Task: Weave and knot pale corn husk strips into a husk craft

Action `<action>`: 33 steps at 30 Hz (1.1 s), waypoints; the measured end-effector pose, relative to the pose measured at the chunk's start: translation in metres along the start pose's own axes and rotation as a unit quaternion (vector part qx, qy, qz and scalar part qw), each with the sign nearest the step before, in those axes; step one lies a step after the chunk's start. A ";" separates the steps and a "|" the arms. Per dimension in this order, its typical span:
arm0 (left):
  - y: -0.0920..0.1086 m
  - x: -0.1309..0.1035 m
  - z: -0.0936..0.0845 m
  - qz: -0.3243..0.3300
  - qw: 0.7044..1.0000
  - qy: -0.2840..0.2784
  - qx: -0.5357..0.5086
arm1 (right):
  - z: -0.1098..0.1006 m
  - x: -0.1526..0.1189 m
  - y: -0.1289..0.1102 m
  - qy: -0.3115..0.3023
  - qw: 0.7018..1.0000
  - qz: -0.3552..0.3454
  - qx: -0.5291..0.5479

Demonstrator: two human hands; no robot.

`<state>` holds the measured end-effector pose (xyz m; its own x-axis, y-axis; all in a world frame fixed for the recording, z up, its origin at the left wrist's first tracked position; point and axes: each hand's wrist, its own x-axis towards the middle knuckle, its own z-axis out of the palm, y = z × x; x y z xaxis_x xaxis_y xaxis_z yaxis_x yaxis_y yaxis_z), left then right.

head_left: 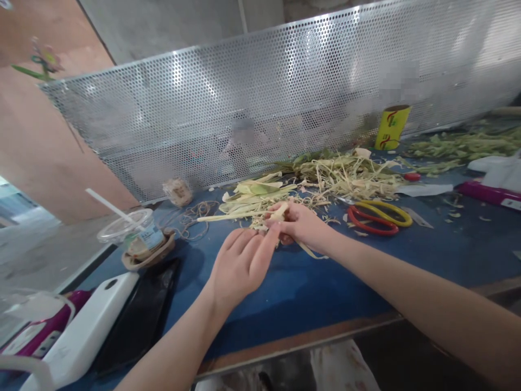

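Over the blue table, my two hands meet around a pale strip of corn husk (280, 213). My right hand (303, 224) is closed on it, with the fingers curled and pinching. My left hand (244, 258) is closed too, its thumb pressed against the husk beside the right fingers; its fingertips are partly hidden. One long strip end sticks out to the left, and a thin end hangs below the right hand. Just beyond the hands lies a pile of corn husks (258, 190). Red-and-yellow-handled scissors (374, 218) rest to the right of my right hand.
Shredded husk (345, 176) is heaped against the perforated metal screen (203, 103). A coil of twine (193, 220), a lidded plastic cup (142, 231) with a straw, a black phone-like slab (142, 315) and a white power bank-like block (89, 326) lie left. A yellow tube (392, 128) stands back right.
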<state>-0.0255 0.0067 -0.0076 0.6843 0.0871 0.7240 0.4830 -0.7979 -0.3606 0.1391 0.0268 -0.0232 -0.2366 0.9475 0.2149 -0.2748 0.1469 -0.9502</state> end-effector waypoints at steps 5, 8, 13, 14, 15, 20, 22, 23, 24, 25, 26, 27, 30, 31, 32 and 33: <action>0.005 0.002 -0.001 -0.014 1.000 -0.002 0.002 | -0.005 0.001 -0.003 0.055 0.998 -0.036 0.025; 0.004 -0.001 -0.004 -0.012 0.999 -0.018 0.031 | -0.013 0.004 -0.012 0.129 0.990 -0.054 0.034; 0.000 -0.005 -0.009 -0.099 0.995 -0.010 -0.006 | -0.025 0.006 -0.020 0.100 0.991 -0.083 -0.007; 0.001 -0.005 -0.011 -0.150 0.987 -0.003 -0.047 | -0.025 0.006 -0.019 0.089 0.992 -0.084 -0.032; 0.002 -0.004 -0.012 -0.212 0.972 0.002 -0.103 | -0.024 0.005 -0.017 0.081 0.991 -0.086 -0.064; 0.005 0.004 -0.013 -0.435 0.774 -0.053 -0.457 | -0.010 -0.005 -0.012 0.037 0.952 -0.126 -0.278; 0.003 0.005 -0.010 -0.476 0.696 -0.029 -0.538 | -0.005 -0.009 -0.012 0.015 0.944 -0.131 -0.303; 0.001 0.004 -0.008 -0.481 0.663 -0.006 -0.574 | -0.003 -0.011 -0.013 0.008 0.944 -0.127 -0.303; -0.001 0.004 -0.007 -0.479 0.634 0.015 -0.607 | -0.002 -0.012 -0.012 0.004 0.946 -0.122 -0.301; -0.003 0.003 -0.006 -0.472 0.607 0.026 -0.639 | -0.002 -0.012 -0.012 0.001 0.947 -0.117 -0.300; -0.004 0.002 -0.005 -0.464 0.582 0.025 -0.667 | -0.001 -0.012 -0.011 -0.005 0.947 -0.113 -0.300; -0.005 0.001 -0.005 -0.460 0.563 0.014 -0.687 | -0.001 -0.012 -0.010 -0.010 0.947 -0.111 -0.301; -0.007 -0.001 -0.001 -0.482 0.591 -0.027 -0.646 | 0.000 -0.012 -0.008 -0.016 0.944 -0.116 -0.309; -0.008 -0.001 0.001 -0.497 0.622 -0.032 -0.604 | 0.001 -0.012 -0.008 -0.015 0.941 -0.122 -0.315; -0.009 -0.001 0.002 -0.509 0.649 -0.035 -0.565 | 0.002 -0.012 -0.008 -0.014 0.937 -0.127 -0.325; -0.011 -0.001 0.004 -0.519 0.665 -0.038 -0.535 | 0.003 -0.013 -0.009 -0.010 0.933 -0.132 -0.336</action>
<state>-0.0293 0.0173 -0.0071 0.3310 0.9200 0.2097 0.0792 -0.2486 0.9654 0.1417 0.0122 -0.0166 -0.2620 0.8488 0.4592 0.3182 0.5252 -0.7892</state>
